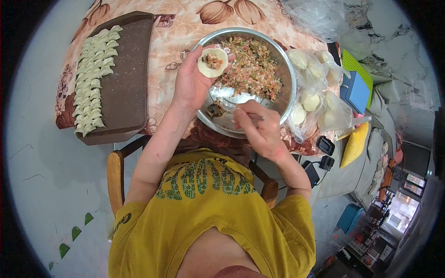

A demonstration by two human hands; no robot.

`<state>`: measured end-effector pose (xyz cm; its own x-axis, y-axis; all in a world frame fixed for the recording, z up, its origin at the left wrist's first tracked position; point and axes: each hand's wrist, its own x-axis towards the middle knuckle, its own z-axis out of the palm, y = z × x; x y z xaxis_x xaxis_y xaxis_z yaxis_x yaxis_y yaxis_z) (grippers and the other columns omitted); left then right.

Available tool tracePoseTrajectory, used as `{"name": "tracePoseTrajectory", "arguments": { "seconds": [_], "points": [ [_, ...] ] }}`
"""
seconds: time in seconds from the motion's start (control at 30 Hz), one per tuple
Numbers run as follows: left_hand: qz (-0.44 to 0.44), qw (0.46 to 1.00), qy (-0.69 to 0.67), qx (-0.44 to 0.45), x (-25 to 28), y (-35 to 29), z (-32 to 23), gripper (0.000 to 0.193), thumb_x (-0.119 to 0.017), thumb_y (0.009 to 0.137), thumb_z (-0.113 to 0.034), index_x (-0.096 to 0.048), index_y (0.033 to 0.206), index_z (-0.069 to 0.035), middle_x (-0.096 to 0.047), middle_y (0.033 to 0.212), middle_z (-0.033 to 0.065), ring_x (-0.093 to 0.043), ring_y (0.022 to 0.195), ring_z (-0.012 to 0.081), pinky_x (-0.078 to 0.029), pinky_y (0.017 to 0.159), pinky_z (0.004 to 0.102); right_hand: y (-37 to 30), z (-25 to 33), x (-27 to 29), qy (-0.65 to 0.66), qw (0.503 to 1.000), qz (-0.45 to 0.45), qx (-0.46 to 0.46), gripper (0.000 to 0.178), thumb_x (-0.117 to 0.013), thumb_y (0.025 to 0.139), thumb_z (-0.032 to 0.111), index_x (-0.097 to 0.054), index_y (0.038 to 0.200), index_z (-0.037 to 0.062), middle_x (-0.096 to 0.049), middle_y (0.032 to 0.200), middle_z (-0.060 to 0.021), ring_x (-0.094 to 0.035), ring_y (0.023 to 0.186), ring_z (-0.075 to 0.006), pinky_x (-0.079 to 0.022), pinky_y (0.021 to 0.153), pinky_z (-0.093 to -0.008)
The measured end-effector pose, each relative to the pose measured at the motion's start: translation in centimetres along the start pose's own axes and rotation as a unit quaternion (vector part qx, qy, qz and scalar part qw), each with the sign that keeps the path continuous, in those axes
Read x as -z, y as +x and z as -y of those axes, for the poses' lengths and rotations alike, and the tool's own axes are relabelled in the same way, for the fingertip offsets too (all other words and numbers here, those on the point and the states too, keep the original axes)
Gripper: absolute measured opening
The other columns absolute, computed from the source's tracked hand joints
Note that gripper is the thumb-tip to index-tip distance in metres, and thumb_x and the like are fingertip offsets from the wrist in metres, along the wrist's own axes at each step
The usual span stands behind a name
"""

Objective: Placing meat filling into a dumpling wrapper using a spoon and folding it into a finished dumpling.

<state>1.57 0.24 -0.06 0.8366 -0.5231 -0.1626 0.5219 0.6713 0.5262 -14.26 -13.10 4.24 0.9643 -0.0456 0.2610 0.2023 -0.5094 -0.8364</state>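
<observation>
My left hand [190, 81] holds up a round, pale dumpling wrapper [211, 72] over the left rim of a big steel bowl [291, 85]. A small heap of filling [213, 60] sits on the wrapper, which lies unfolded. In my right hand [260, 129], at the bowl's near side, the handle of a metal spoon [215, 110] is gripped; the spoon's end is inside the bowl, below the filling. Chopped, mixed filling [252, 65] in orange, green and pale bits covers the bowl's far and right part, and bare shiny metal shows toward me.
Rows of folded dumplings [92, 81] line the left side of a brown tray [127, 78] at the table's left. Clear plastic bags of round wrappers [311, 102] crowd the bowl's right side. Beyond them are a blue box [356, 91] and, at the near edge, a small black container [326, 145].
</observation>
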Motion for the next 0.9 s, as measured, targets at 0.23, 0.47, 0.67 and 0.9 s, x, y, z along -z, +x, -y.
{"name": "tracePoseTrajectory", "arguments": {
  "seconds": [0.23, 0.47, 0.67, 0.9],
  "points": [
    [-0.005, 1.000, 0.015, -0.007, -0.1, -0.1, 0.1, 0.048, -0.037, 0.111, -0.032, -0.053, 0.131, 0.008, -0.062, 0.130, 0.0240, -0.062, 0.125, 0.0402, -0.056, 0.102, 0.0476, 0.4, -1.5, 1.4, 0.295, 0.921, -0.078, -0.243, 0.021, -0.058, 0.104, 0.013, -0.066, 0.097, -0.0059, -0.069, 0.077, -0.0093, -0.068, 0.062, -0.0176, -0.054, 0.058, -0.0283],
    [0.002, 1.000, 0.014, -0.007, 0.1, 0.1, 0.3, 0.048, -0.038, 0.111, -0.032, -0.053, 0.131, 0.008, -0.062, 0.131, 0.0232, -0.062, 0.125, 0.0399, -0.055, 0.103, 0.0481, 1.3, -3.8, 1.7, 0.356, 0.874, -0.069, -0.323, 0.019, -0.059, 0.103, 0.015, -0.063, 0.094, -0.0008, -0.070, 0.076, -0.0123, -0.068, 0.058, -0.0194, -0.055, 0.053, -0.0295],
    [0.007, 1.000, 0.004, -0.013, 0.2, 0.1, 0.3, 0.043, -0.042, 0.110, -0.035, -0.056, 0.126, 0.003, -0.067, 0.122, 0.0193, -0.067, 0.118, 0.0343, -0.056, 0.098, 0.0441, 1.5, -3.2, 3.1, 0.410, 0.850, -0.090, -0.320, 0.016, -0.059, 0.102, 0.012, -0.064, 0.099, -0.0024, -0.070, 0.077, -0.0131, -0.068, 0.060, -0.0200, -0.055, 0.054, -0.0303],
    [0.013, 0.997, 0.035, 0.061, -0.2, -0.2, 0.1, 0.047, -0.039, 0.110, -0.029, -0.049, 0.137, 0.008, -0.060, 0.135, 0.0227, -0.062, 0.125, 0.0362, -0.054, 0.105, 0.0497, 2.8, -0.5, 3.7, 0.293, 0.923, -0.226, -0.102, 0.020, -0.055, 0.107, 0.013, -0.066, 0.111, -0.0034, -0.070, 0.086, -0.0122, -0.069, 0.069, -0.0194, -0.057, 0.066, -0.0296]
  ]
}}
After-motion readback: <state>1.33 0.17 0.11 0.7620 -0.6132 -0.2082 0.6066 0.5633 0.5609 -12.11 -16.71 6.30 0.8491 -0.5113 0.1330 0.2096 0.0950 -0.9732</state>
